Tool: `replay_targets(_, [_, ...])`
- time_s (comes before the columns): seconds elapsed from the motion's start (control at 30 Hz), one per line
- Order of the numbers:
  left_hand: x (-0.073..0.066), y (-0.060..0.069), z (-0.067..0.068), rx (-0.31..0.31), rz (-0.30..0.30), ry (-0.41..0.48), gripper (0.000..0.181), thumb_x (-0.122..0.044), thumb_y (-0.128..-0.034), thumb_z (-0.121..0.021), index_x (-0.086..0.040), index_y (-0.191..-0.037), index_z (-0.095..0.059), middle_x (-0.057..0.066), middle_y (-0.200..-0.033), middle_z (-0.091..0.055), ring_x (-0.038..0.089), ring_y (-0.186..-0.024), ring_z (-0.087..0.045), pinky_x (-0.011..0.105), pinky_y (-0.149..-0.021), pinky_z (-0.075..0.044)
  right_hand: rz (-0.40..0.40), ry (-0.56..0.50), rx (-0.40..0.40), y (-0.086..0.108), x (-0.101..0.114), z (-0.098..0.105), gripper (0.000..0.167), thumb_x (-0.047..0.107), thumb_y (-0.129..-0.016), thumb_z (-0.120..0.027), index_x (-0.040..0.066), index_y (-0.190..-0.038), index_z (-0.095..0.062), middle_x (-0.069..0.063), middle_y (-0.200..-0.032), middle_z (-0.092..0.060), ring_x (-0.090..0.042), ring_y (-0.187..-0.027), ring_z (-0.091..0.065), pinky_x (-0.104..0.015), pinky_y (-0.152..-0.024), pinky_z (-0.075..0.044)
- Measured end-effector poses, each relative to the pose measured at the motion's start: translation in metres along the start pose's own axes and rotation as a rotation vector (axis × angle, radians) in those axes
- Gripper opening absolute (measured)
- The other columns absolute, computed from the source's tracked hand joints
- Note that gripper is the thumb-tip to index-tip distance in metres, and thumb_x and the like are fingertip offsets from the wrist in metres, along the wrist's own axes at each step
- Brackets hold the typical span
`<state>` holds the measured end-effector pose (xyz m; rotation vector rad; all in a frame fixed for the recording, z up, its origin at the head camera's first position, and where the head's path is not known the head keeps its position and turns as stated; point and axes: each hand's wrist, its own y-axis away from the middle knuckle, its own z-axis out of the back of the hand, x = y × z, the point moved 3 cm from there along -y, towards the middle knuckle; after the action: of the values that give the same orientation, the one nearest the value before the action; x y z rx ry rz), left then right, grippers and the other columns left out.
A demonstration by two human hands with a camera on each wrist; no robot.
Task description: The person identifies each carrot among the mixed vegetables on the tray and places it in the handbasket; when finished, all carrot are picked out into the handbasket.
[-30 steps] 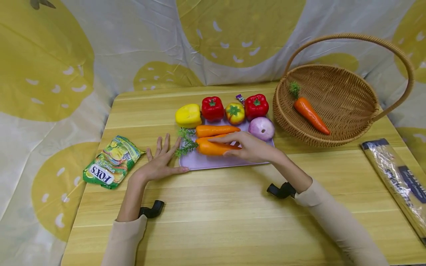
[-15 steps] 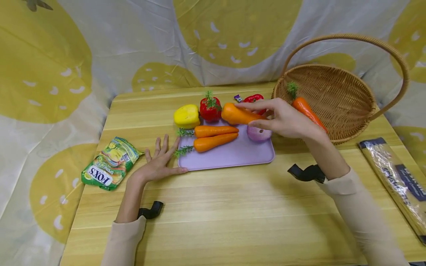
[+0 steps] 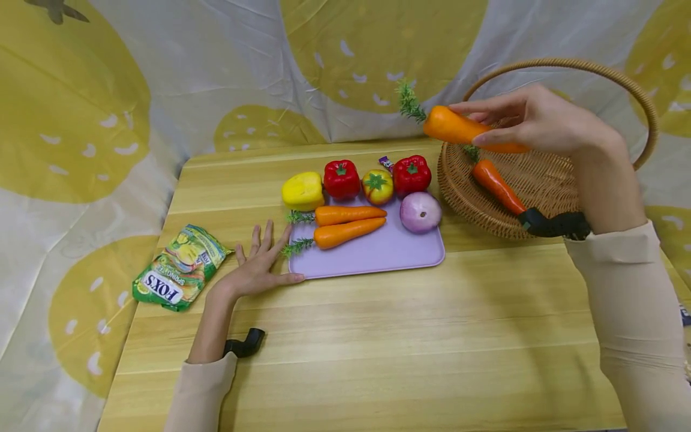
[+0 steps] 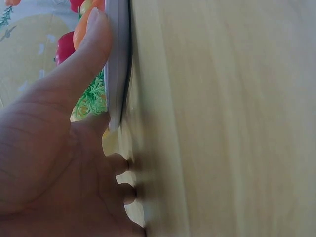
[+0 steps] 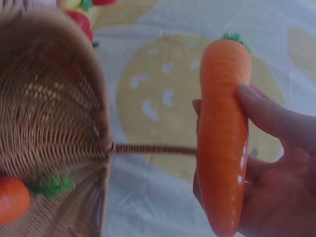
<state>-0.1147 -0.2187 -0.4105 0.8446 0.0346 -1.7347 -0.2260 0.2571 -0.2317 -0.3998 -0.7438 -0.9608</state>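
Note:
My right hand [image 3: 545, 120] pinches an orange carrot [image 3: 450, 125] with a green top, in the air over the wicker basket [image 3: 459, 192]. In the right wrist view the thumb and fingers lie around that carrot [image 5: 224, 128]. Another carrot [image 3: 495, 183] lies inside the basket. My left hand [image 3: 254, 267], fingers spread, touches the left edge of the lilac tray [image 3: 367, 258]. On the tray lie two carrots [image 3: 351, 214], a purple onion [image 3: 420, 212], red peppers [image 3: 341, 179] and a tomato-like fruit [image 3: 377, 186]. A yellow pepper [image 3: 303, 191] sits at its back left corner.
A green FOX'S packet [image 3: 180, 267] lies left of my left hand. The basket's tall handle [image 3: 594, 63] arches behind my right hand. A small purple wrapped sweet [image 3: 385, 163] lies behind the tray. A patterned cloth hangs behind the wooden table [image 3: 378, 348].
My right hand has lifted the carrot off the tray and carried it up and right to the basket. The left hand stays at the tray's edge.

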Motion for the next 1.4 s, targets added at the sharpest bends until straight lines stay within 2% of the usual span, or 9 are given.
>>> replay_targets(0.27, [0.000,0.000,0.001,0.012,0.016,-0.030,0.108,-0.058,-0.0933,-0.069,-0.032,-0.167,0.005,0.019,-0.169,0.030,0.044,-0.153,0.035,0.082,-0.108,0.023,-0.196,0.040,0.075,-0.006,-0.049,0.023,0.053,0.022,-0.100,-0.070,0.029,-0.150,-0.056,0.021,-0.123,-0.068,-0.003,-0.109,-0.060,-0.014,-0.080,-0.052])
replay_targets(0.5, [-0.001,0.000,0.000,0.006,0.003,-0.004,0.109,-0.058,-0.0928,-0.070,-0.034,-0.167,0.005,0.019,-0.168,0.031,0.043,-0.152,0.036,0.081,-0.107,0.025,-0.276,0.058,0.166,-0.015,-0.083,0.030,0.055,0.033,-0.102,-0.067,0.037,-0.154,-0.049,0.010,-0.146,-0.056,-0.001,-0.124,-0.048,-0.007,-0.087,-0.044])
replay_targets(0.57, [0.002,-0.002,-0.002,0.000,0.004,0.006,0.110,-0.061,-0.0911,-0.071,-0.036,-0.166,0.005,0.017,-0.168,0.031,0.041,-0.152,0.037,0.080,-0.108,0.026,-0.267,0.060,0.186,-0.016,-0.092,0.032,0.055,0.033,-0.103,-0.066,0.036,-0.155,-0.049,0.009,-0.149,-0.055,-0.001,-0.126,-0.048,-0.007,-0.089,-0.045])
replay_targets(0.73, [0.012,-0.009,-0.007,-0.007,0.020,0.014,0.111,-0.072,-0.0859,-0.069,-0.047,-0.163,0.007,0.009,-0.169,0.033,0.033,-0.152,0.040,0.076,-0.110,0.028,-0.288,0.019,0.230,-0.013,-0.113,0.039,0.054,0.028,-0.103,-0.065,0.027,-0.155,-0.050,0.020,-0.140,-0.060,0.003,-0.119,-0.058,-0.009,-0.090,-0.050])
replay_targets(0.87, [0.005,-0.005,-0.005,-0.008,0.006,0.026,0.111,-0.070,-0.0871,-0.069,-0.042,-0.165,0.005,0.013,-0.169,0.032,0.037,-0.152,0.039,0.077,-0.110,0.027,-0.372,-0.042,0.264,-0.009,-0.129,0.042,0.055,0.025,-0.102,-0.067,0.025,-0.155,-0.051,0.026,-0.134,-0.059,-0.001,-0.115,-0.059,-0.016,-0.089,-0.053])
replay_targets(1.07, [0.000,-0.003,-0.004,-0.012,-0.019,0.044,0.110,-0.067,-0.0891,-0.069,-0.039,-0.166,0.004,0.017,-0.169,0.031,0.040,-0.152,0.038,0.079,-0.107,0.028,-0.477,-0.129,0.371,-0.002,-0.147,0.045,0.052,0.021,-0.103,-0.066,0.030,-0.153,-0.053,0.025,-0.127,-0.063,-0.005,-0.112,-0.064,-0.023,-0.092,-0.057])
replay_targets(1.23, [0.004,-0.003,-0.005,-0.023,-0.042,0.070,0.110,-0.072,-0.0872,-0.067,-0.041,-0.166,0.004,0.016,-0.169,0.032,0.039,-0.152,0.040,0.080,-0.105,0.029,-0.496,-0.041,0.434,-0.004,-0.154,0.041,0.050,0.027,-0.102,-0.068,0.035,-0.150,-0.055,0.017,-0.137,-0.060,0.000,-0.112,-0.058,-0.019,-0.091,-0.053])
replay_targets(1.3, [0.003,-0.003,-0.004,-0.025,-0.047,0.069,0.111,-0.072,-0.0865,-0.068,-0.040,-0.166,0.003,0.017,-0.168,0.032,0.039,-0.152,0.040,0.080,-0.105,0.030,-0.496,-0.010,0.442,-0.006,-0.155,0.036,0.052,0.029,-0.100,-0.070,0.032,-0.150,-0.056,0.011,-0.144,-0.059,-0.001,-0.118,-0.058,-0.019,-0.093,-0.052])
replay_targets(1.4, [0.003,-0.002,-0.003,-0.022,-0.028,0.060,0.111,-0.073,-0.0862,-0.067,-0.042,-0.165,0.004,0.014,-0.168,0.033,0.037,-0.152,0.040,0.079,-0.107,0.029,-0.509,-0.025,0.426,-0.011,-0.156,0.031,0.055,0.030,-0.098,-0.073,0.030,-0.150,-0.056,0.011,-0.148,-0.057,-0.016,-0.136,-0.053,-0.030,-0.107,-0.049])
